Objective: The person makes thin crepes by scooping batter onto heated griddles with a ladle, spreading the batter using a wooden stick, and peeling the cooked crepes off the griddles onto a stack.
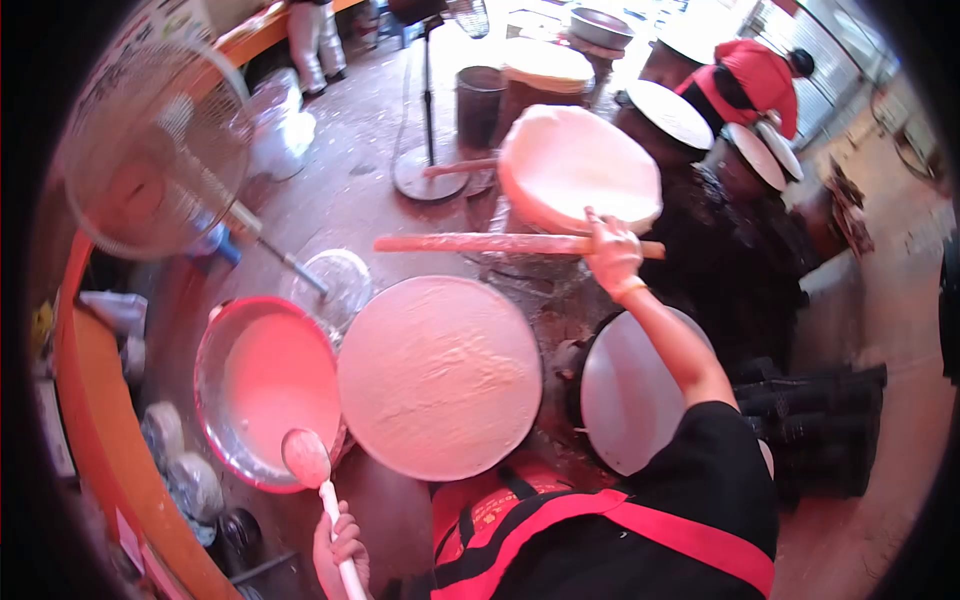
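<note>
My left hand is wrapped round the pale handle of a ladle, whose bowl hangs over the near edge of a red-rimmed basin of pinkish batter. With fingers closed, my right hand grips a long wooden stick near its right end. Behind that hand sits a round, pale, cloth-like cover. Directly before my body is a large round surface with a thin, wrinkled pale layer on it. A smooth grey round plate lies under my right forearm.
Fans stand at the left and top centre. An orange counter edge runs down the left. A person in red bends near round pans at upper right. Another person's legs show at the top left.
</note>
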Motion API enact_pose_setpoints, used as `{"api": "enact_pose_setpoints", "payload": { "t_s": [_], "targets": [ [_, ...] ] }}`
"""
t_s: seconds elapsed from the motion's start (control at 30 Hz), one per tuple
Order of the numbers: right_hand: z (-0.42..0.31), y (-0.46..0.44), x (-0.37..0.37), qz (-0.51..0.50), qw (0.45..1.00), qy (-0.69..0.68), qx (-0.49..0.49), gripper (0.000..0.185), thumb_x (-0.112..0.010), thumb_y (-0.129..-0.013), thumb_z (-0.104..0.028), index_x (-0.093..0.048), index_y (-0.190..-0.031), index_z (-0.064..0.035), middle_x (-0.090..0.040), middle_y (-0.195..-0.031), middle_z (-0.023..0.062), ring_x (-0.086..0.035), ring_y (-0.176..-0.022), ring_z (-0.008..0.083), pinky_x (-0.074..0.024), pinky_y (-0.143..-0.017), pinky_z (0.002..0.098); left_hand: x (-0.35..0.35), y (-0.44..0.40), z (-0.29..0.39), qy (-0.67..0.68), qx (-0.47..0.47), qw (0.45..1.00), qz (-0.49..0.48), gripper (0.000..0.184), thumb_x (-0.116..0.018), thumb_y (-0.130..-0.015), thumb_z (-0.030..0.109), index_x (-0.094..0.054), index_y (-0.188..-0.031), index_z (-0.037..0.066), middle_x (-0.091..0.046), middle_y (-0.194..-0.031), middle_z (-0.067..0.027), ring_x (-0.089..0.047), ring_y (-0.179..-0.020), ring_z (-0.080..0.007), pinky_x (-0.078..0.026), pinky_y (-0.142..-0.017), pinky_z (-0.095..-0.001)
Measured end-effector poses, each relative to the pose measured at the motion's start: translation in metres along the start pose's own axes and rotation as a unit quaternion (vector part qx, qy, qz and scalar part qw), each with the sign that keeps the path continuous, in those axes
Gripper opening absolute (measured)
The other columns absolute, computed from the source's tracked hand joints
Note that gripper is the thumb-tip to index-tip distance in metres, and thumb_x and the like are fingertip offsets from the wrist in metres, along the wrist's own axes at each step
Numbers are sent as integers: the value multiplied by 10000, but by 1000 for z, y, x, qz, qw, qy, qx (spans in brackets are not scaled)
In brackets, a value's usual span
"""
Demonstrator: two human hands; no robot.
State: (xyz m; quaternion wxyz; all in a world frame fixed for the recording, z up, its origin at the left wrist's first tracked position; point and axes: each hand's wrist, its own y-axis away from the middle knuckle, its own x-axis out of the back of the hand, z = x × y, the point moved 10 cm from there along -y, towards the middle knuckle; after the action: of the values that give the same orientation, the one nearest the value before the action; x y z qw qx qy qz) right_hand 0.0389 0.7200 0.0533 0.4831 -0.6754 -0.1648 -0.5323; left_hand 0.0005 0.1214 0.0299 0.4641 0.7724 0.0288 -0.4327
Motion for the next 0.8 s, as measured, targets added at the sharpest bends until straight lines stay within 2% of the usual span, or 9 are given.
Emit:
{"api": "enact_pose_setpoints", "payload": {
  "t_s": [0.13,0.27,0.33,0.4,0.5,0.53,0.67,0.73,0.8],
  "targets": [
    [-102,34,10,-155,969,-191,34,273,-623,-891,-279,-639,-1079,-82,-654,-854,154,-652,-783,354,-507,-689,447,18,1,111,-164,-145,976,-17,362,-423,-1032,279,-451,-1238,-18,-386,-698,17,-330,-444,-51,-307,-368,-190],
    [-258,142,1,-494,740,-425,-167,521,-384,-992,-520,-621,-1034,-58,-508,-582,10,-465,-496,99,-392,-465,290,7,-16,281,-659,-480,515,264,457,-492,-964,82,-470,-1411,174,-608,-800,-71,-595,-585,-179,-492,-538,-309],
    [-341,197,-4,-564,675,-440,-182,512,-338,-1003,-472,-527,-1309,-107,-547,-653,6,-456,-474,103,-403,-449,280,-11,-65,343,-841,-417,286,191,498,-440,-920,47,-485,-1395,192,-617,-1023,-193,-605,-984,-346,-456,-882,-433],
    [-434,216,6,-574,653,-480,-120,465,-398,-1002,-271,-391,-1436,-102,-568,-746,30,-540,-667,126,-481,-673,278,3,-126,384,-912,-286,261,138,424,-395,-944,81,-543,-1329,174,-599,-1084,-217,-609,-960,-372,-474,-844,-446],
    [-564,198,6,-530,662,-531,-11,501,-437,-976,-110,-334,-1466,-89,-563,-1219,160,-556,-1096,265,-452,-915,353,9,-164,413,-967,-247,-68,-5,344,-385,-971,164,-569,-1256,107,-606,-1045,-224,-607,-974,-367,-484,-811,-463],
    [-600,186,3,-449,715,-532,64,516,-444,-968,-92,-323,-1470,-95,-520,-1351,209,-510,-1253,351,-428,-992,391,12,-167,444,-955,-288,26,73,326,-398,-971,186,-563,-1233,84,-607,-996,-212,-614,-929,-347,-492,-779,-447],
    [-685,197,-85,-499,809,-292,101,587,-437,-977,-162,-209,-1513,-234,-606,-1114,276,-625,-969,414,-499,-807,482,127,-242,493,-793,-397,371,274,288,-448,-964,255,-516,-1093,7,-536,-703,-109,-582,-658,-243,-507,-592,-362],
    [-684,226,-130,-511,821,-228,112,630,-422,-979,-213,-113,-1522,-297,-651,-887,241,-653,-769,402,-490,-679,541,142,-261,417,-424,-150,863,231,156,-429,-954,198,-469,-932,49,-423,-608,-31,-455,-479,-153,-438,-429,-285],
    [-667,238,-118,-543,805,-217,98,637,-436,-973,-211,-123,-1521,-301,-649,-848,243,-653,-776,405,-494,-682,533,138,-280,364,-163,18,967,195,128,-406,-949,171,-437,-888,62,-401,-604,-11,-402,-442,-115,-374,-378,-251]
  ]
}}
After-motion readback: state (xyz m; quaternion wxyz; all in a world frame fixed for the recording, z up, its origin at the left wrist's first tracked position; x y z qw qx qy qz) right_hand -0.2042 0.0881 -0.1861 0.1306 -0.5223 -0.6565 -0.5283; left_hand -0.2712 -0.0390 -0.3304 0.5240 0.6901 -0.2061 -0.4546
